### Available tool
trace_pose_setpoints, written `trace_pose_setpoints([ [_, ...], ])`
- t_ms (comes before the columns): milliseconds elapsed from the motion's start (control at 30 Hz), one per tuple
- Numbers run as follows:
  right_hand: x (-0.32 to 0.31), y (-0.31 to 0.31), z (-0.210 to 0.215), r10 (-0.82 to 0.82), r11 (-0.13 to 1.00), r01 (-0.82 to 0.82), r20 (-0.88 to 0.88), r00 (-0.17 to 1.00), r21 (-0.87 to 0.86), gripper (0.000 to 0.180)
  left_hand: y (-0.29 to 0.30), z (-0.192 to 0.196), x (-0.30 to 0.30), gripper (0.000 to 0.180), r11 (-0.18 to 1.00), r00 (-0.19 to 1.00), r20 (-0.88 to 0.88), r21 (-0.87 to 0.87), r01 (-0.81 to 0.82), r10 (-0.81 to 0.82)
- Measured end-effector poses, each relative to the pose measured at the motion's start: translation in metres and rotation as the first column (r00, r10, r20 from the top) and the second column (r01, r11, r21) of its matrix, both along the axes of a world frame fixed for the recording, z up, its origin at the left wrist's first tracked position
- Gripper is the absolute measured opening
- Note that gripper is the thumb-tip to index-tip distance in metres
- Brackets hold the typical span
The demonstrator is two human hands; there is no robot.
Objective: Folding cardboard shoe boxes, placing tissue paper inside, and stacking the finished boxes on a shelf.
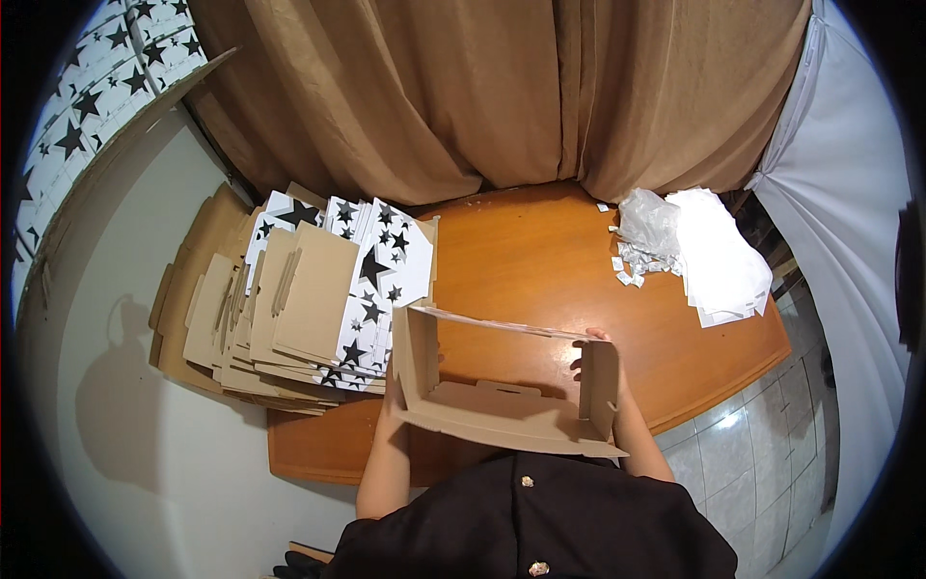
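both forearms fwd, elbows bent, l hand (394,386) & r hand (590,355) raised, fingers curled

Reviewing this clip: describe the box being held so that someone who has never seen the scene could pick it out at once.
Start at the round wooden table in front of the brown curtain. At its near edge, the left hand and right hand hold a half-folded cardboard box, plain brown inside with side walls raised. Unlike the flat star-printed blanks stacked to its left, it already stands up in three dimensions.

the half-folded box (502,410) is matt brown cardboard, the table (540,261) glossy polished wood, the curtain (463,87) soft tan cloth.
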State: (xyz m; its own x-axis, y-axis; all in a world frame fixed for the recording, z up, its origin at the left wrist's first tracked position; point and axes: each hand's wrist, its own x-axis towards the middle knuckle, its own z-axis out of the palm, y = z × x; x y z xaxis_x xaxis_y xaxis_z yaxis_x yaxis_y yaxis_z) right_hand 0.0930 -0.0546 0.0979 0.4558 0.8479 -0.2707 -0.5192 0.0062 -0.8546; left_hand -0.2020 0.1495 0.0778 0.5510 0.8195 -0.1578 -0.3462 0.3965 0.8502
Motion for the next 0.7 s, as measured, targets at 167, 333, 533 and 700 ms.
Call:
trace_pose_setpoints([
  [167, 0.019, 0.006, -0.011, -0.134, 0.991, 0.135, 0.136, 0.982, -0.001, 0.042, -0.005, -0.003, 0.013, 0.044, 0.987, 0.995, -0.079, 0.143, 0.073, -0.062],
  [333, 0.031, 0.021, 0.036, -0.281, 0.959, 0.267, 0.19, 0.941, 0.094, 0.04, -0.002, 0.013, 0.039, 0.043, 0.994, 0.998, -0.047, 0.097, 0.051, -0.047],
  [533, 0.048, -0.008, -0.033, -0.352, 0.935, 0.351, 0.205, 0.913, 0.043, 0.034, -0.007, -0.061, 0.038, 0.046, 0.868, 0.948, -0.168, 0.385, 0.315, -0.269],
  [700, 0.057, -0.045, -0.156, -0.287, 0.902, 0.427, 0.663, 0.692, -0.055, 0.017, -0.019, -0.156, 0.024, 0.05, 0.869, 0.888, -0.064, -0.247, 0.428, -0.455],
])
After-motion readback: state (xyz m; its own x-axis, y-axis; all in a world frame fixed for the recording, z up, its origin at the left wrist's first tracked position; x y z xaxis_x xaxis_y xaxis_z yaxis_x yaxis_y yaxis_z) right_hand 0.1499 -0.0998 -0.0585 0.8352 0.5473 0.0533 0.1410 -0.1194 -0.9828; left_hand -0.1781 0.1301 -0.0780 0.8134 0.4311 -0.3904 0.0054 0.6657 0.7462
